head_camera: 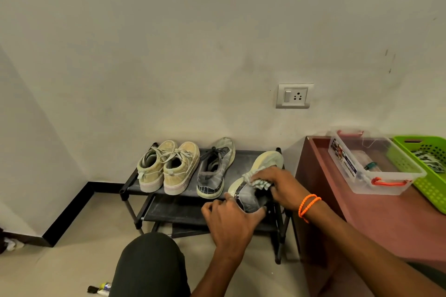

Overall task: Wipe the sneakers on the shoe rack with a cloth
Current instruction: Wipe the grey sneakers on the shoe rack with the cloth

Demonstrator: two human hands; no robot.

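Note:
A black shoe rack (243, 155) stands against the wall with sneakers on its top shelf. A pair of beige sneakers (169, 167) sits at the left, and a single grey sneaker (214, 169) stands beside them. At the right end a second grey sneaker (255, 176) with a pale sole is tilted on its side. My left hand (231, 219) grips its heel. My right hand (281, 187) holds a bunched pale cloth (255, 179) against the shoe's upper. The cloth hides part of the shoe.
A reddish-brown table (386, 222) stands right of the rack, carrying a clear plastic box (369, 164) and a green basket (424, 171). My knee (149, 265) is below the rack. A small tube (101, 288) lies on the floor. A wall socket (294, 96) is above.

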